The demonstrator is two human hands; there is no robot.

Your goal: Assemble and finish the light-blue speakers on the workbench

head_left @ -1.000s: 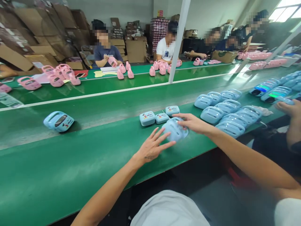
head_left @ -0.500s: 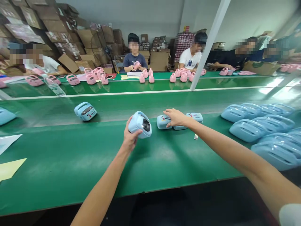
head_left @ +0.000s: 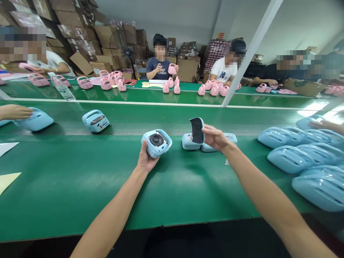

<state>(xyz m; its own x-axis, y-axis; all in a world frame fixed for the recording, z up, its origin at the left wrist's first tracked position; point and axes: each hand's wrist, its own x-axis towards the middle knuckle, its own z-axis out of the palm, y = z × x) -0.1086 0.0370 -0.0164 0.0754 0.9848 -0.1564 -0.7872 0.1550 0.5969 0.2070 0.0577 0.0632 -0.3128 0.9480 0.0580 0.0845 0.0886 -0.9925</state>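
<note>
My left hand [head_left: 146, 161] grips a light blue speaker housing [head_left: 156, 142] from below, its open side with the round speaker cone turned toward me. My right hand [head_left: 215, 138] pinches a light blue cover panel [head_left: 197, 129] by its edge and holds it upright, dark inner face showing. Just behind and under that hand lie more blue cover panels [head_left: 230, 137] with cartoon prints, flat on the green workbench [head_left: 80, 179].
A pile of blue housings [head_left: 303, 157] fills the right side, where another person's hand [head_left: 326, 124] reaches. One finished blue unit [head_left: 95, 121] rides the conveyor, and a co-worker's hand [head_left: 14, 111] holds another blue unit at far left. Pink units [head_left: 113, 80] and seated workers line the far bench. A slanted white post [head_left: 252, 53] stands beyond the conveyor.
My left hand picked the housing up and turned its open side toward me. My right hand moved to the cover panels and lifted one upright.
</note>
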